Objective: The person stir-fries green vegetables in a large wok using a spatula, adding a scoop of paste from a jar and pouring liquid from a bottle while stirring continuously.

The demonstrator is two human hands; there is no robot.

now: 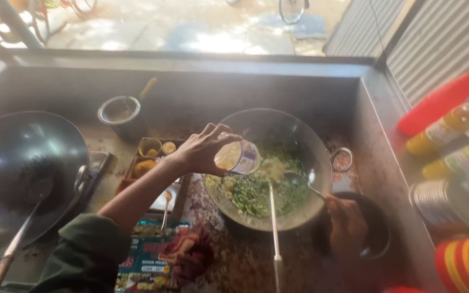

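My left hand (202, 149) grips a small clear bottle (238, 157) of yellowish liquid, tipped sideways over a steel wok (316, 146). The wok holds chopped green vegetables (256, 192) and pale rice. My right hand (347, 225) is in shadow at the wok's near right side and holds the handle of a ladle (302, 182) whose bowl rests in the food. A white-handled utensil (274, 228) leans in the wok and points toward me.
An empty black wok (6, 152) with a ladle sits left. A steel pot (119, 113) and a tray of small spice bowls (150, 154) stand behind it. Sauce bottles (451, 127) line the right shelf. A dark pot (378, 225) sits beside my right hand.
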